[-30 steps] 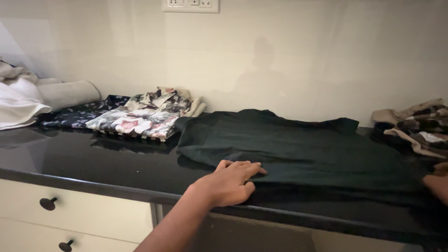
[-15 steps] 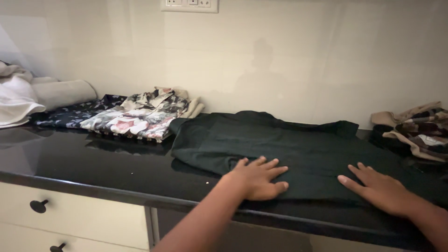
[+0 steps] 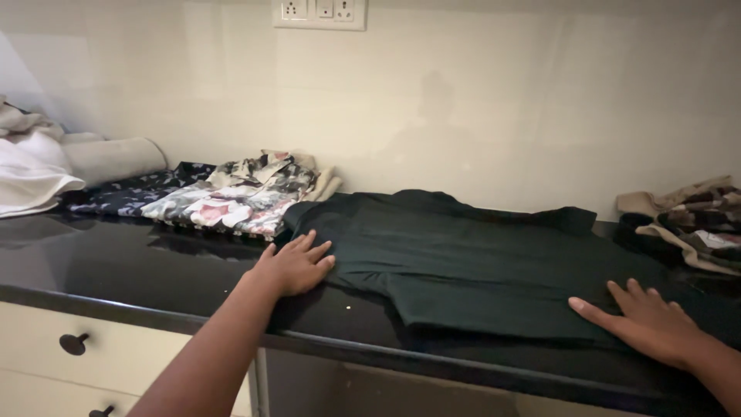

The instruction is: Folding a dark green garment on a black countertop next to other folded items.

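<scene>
Black and shiny, the stone counter (image 3: 154, 266) runs along a pale tiled wall (image 3: 502, 116), with white drawers (image 3: 116, 347) under it.

A dark green shirt (image 3: 478, 255) lies flat in the middle of the counter, with its collar at the back by the wall. It looks partly folded: the near left corner is tucked in, so the front edge makes a step. The rest is spread out and smooth, so it looks like more folding is left.

The left hand (image 3: 297, 265) lies flat at the shirt's 9 o'clock side, fingers a little apart, fingertips touching the left edge of the cloth. The right hand (image 3: 648, 324) lies flat at about 4 o'clock, fingers spread, pressing on the near right corner. Neither hand grips anything.

At 10 o'clock from the shirt sits a folded flowery shirt (image 3: 231, 197), just beside it and almost touching. Past that lies a dark patterned cloth (image 3: 127, 197), then a rolled beige towel (image 3: 108, 158) and a white cloth pile (image 3: 27, 170). At 3 o'clock is a heap of brown checked clothes (image 3: 695, 216), close to the shirt's right end. A wall socket (image 3: 319, 13) sits high at 12 o'clock. Nothing lies on top of the green shirt.
</scene>
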